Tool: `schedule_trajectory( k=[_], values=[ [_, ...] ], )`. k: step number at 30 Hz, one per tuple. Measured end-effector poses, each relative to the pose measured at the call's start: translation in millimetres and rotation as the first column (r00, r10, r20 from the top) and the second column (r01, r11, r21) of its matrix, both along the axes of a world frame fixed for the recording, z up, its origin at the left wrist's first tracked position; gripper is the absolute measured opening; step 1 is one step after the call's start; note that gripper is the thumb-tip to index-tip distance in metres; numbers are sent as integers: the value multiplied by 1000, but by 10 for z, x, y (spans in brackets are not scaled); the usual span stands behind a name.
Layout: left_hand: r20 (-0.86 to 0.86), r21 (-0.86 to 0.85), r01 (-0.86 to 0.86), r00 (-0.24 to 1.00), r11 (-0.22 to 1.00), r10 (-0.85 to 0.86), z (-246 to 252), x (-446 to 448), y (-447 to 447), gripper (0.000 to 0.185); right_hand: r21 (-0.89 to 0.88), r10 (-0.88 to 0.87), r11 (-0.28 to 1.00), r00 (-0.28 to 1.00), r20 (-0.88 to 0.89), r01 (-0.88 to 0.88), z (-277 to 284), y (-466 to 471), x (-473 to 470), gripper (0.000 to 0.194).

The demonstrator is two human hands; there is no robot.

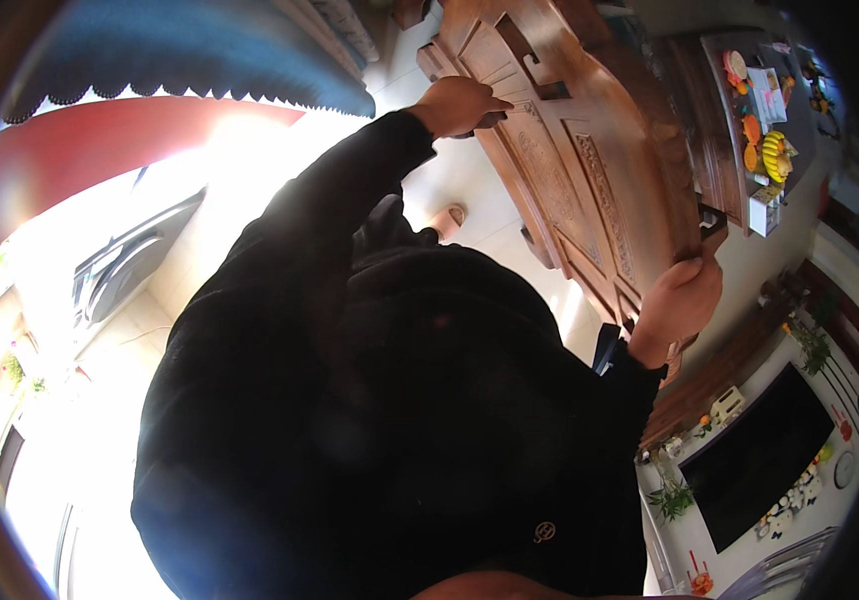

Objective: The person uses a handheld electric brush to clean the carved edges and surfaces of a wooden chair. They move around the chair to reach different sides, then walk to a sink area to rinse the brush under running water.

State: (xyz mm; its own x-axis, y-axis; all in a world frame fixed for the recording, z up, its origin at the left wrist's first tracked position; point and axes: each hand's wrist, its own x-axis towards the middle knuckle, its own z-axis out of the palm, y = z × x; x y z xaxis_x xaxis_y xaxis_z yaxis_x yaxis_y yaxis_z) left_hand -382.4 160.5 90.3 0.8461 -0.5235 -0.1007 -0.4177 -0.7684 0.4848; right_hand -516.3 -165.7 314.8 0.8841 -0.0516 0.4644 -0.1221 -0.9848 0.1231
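A large carved wooden furniture piece (587, 150), perhaps a bench or settee, spans the upper right and appears tilted. My left hand (459, 107) is at its near edge, fingers curled over a small dark object (495, 118) that I cannot identify; whether it also touches the wood is unclear. My right hand (681, 304) grips the wooden frame at the lower right corner, thumb on top. The fingers under that corner are hidden. A foot (448, 221) shows on the floor beyond my black top (399, 420).
Bananas (776, 156), other fruit and white boxes are on a dark table (714, 82) at upper right. A television (759, 457) and plants (671, 499) stand lower right. Blue scalloped cloth (211, 52) hangs upper left; strong glare fills the left side.
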Motion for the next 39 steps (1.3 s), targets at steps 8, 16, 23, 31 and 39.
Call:
schedule_trajectory(
  k=[8,16,23,31,39],
  values=[
    [209,-396,-155,945,905,253,49,50,-105,36,2,-13,1000,1000,12,13,3,37,10,33],
    [245,-436,-80,948,896,204,-68,76,-502,43,-8,-2,1000,1000,-2,2,25,47,12,34],
    [397,-19,189,903,982,-166,-39,411,-242,55,-4,-15,1000,1000,3,15,23,42,16,35],
    [397,69,245,883,967,-252,-90,497,-91,49,17,22,1000,1000,-4,-22,43,54,15,33],
    [521,221,-31,848,975,-91,-144,723,163,50,2,20,1000,1000,-5,-20,43,54,22,31]
  ],
)
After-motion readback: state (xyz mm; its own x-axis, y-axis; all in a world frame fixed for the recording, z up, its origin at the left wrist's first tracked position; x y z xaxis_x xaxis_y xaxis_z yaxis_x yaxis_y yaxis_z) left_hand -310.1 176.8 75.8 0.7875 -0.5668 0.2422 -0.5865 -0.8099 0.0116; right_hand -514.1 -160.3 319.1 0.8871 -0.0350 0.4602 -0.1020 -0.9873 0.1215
